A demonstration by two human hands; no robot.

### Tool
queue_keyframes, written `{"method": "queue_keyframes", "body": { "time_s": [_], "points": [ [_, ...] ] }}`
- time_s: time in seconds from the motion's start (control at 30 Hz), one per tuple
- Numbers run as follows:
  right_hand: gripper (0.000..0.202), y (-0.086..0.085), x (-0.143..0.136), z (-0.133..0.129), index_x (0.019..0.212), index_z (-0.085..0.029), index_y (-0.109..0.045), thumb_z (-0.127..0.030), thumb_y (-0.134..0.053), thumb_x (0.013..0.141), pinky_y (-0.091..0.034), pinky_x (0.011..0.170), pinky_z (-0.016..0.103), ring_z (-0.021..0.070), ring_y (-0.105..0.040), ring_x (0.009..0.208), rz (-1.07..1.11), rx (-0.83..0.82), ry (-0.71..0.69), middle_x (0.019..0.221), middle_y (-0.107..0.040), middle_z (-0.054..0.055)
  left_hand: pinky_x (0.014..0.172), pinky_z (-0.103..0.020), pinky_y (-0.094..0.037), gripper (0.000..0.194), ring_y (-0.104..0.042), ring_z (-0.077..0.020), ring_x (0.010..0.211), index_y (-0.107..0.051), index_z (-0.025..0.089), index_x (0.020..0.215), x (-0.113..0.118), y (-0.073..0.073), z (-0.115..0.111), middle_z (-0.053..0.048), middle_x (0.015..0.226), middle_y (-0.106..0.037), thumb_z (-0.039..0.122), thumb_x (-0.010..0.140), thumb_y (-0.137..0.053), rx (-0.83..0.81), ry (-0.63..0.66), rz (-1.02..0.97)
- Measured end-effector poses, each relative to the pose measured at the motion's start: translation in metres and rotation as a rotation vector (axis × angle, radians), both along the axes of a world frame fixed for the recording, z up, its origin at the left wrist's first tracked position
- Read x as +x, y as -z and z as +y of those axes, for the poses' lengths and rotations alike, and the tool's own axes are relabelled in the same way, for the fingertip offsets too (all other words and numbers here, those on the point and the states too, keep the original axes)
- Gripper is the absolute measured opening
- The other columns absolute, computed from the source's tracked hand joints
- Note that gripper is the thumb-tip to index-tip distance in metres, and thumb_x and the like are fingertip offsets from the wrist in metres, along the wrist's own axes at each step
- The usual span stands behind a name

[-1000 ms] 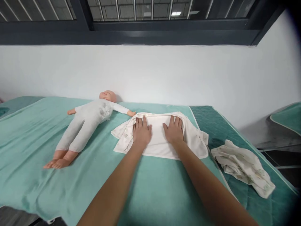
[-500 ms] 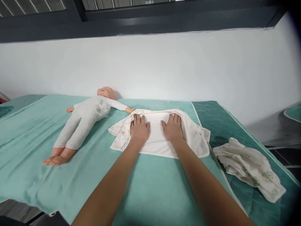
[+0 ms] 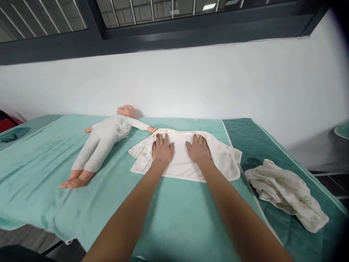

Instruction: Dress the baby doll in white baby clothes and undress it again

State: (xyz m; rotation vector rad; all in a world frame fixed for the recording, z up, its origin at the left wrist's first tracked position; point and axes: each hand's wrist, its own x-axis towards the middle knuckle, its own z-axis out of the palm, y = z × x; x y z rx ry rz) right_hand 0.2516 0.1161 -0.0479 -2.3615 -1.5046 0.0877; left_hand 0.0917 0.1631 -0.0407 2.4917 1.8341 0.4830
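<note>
A small white baby shirt [image 3: 182,160] with a faint print lies spread open on the green bed cover, its front panels turned out to the sides. My left hand [image 3: 163,150] rests flat on its left inner part, fingers stretched toward the collar. On the right inner part my right hand [image 3: 199,149] lies flat too, some fingertips tucked by the folded front panel. Neither hand grips the cloth. Left of the shirt, a baby doll [image 3: 105,136] in white lies on its back, one hand touching or nearly touching the shirt's upper left edge.
A crumpled white printed garment [image 3: 287,194] lies at the right on a darker green quilted pad [image 3: 245,134]. The light green cover [image 3: 185,214] spans the bed against a white wall [image 3: 191,83]. A dark-framed window with bars [image 3: 163,25] is above. Something red [image 3: 7,123] shows far left.
The camera view has tilted up slightly, showing more window. Both hands stay flat on the shirt, with hardly any movement; doll and crumpled garment lie as before.
</note>
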Motion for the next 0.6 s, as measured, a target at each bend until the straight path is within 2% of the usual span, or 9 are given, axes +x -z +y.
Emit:
{"method": "queue_keyframes", "body": {
  "time_s": [0.07,0.27,0.5,0.6],
  "points": [
    [0.070,0.0002,0.0001,-0.0004,0.153,-0.002,-0.025,-0.046,-0.029,0.099,-0.021,0.117,0.048,0.0381,-0.029,0.143,0.003,0.005,0.002,0.156,-0.029,0.024,0.120,-0.051,-0.022,0.067,-0.017,-0.0308,0.151,-0.027,0.015,0.155,0.0000,-0.0002,-0.0004,-0.016,0.163,-0.019,0.049,0.098,-0.027,0.010,-0.004,-0.007],
    [0.068,0.0000,-0.0008,-0.0006,0.153,-0.005,-0.025,-0.045,-0.029,0.098,-0.022,0.116,0.049,0.0373,-0.027,0.144,-0.011,0.028,0.013,0.157,-0.027,0.024,0.120,-0.049,-0.022,0.063,-0.017,-0.0307,0.151,-0.039,0.013,0.150,0.0008,-0.0022,-0.0003,-0.017,0.162,-0.024,0.047,0.098,-0.029,-0.012,0.002,0.024],
    [0.068,-0.0008,0.0030,0.0015,0.154,-0.008,-0.024,-0.045,-0.033,0.098,-0.025,0.115,0.050,0.0371,-0.024,0.145,-0.032,0.027,-0.007,0.158,-0.024,0.023,0.121,-0.048,-0.023,0.064,-0.017,-0.0294,0.151,-0.031,0.015,0.153,-0.0002,0.0001,-0.0009,-0.015,0.163,-0.023,0.047,0.098,-0.028,0.033,-0.028,-0.034],
    [0.067,-0.0009,0.0038,0.0016,0.154,-0.007,-0.025,-0.044,-0.033,0.098,-0.026,0.114,0.050,0.0373,-0.025,0.144,-0.052,0.074,-0.009,0.157,-0.025,0.024,0.121,-0.048,-0.022,0.064,-0.017,-0.0294,0.151,-0.032,0.014,0.153,-0.0001,0.0005,-0.0013,-0.015,0.162,-0.024,0.047,0.098,-0.028,0.034,-0.029,-0.042]
  ]
}}
